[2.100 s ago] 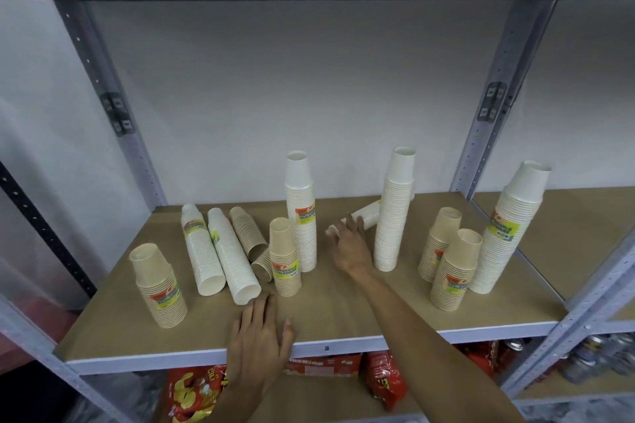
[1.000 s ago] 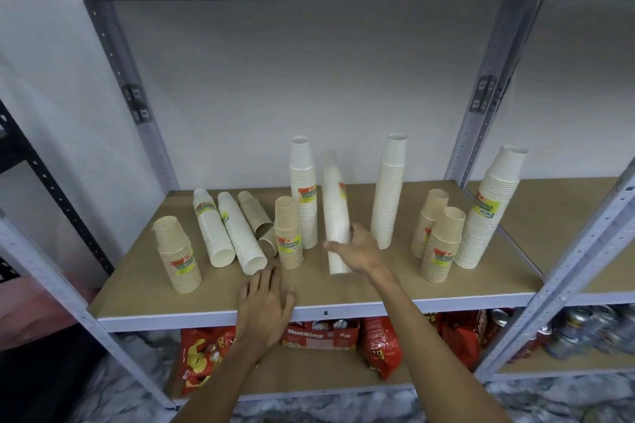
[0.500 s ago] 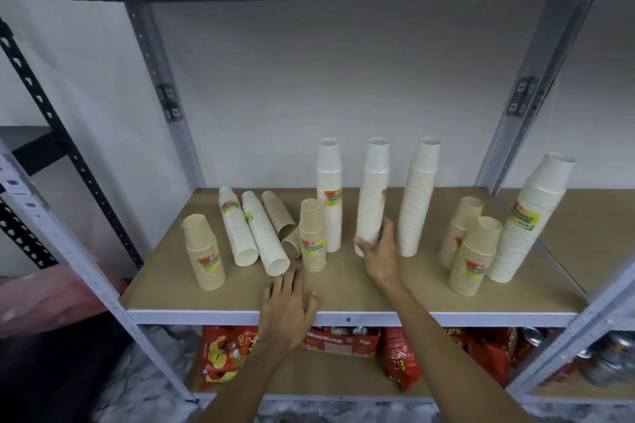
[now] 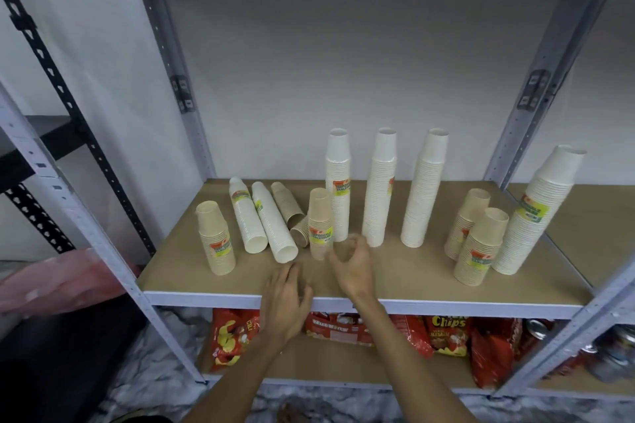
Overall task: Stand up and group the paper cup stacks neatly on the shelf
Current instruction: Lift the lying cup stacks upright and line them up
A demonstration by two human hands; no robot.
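Neither hand holds anything: left hand (image 4: 287, 299), fingers relaxed, at the shelf (image 4: 429, 306) front edge; right hand (image 4: 348, 268), fingers loosely curled, just before the short tan stack (image 4: 319, 223). Left of that stack lie three toppled stacks (image 4: 273, 221); behind and right of it stand three tall white stacks (image 4: 379, 189).
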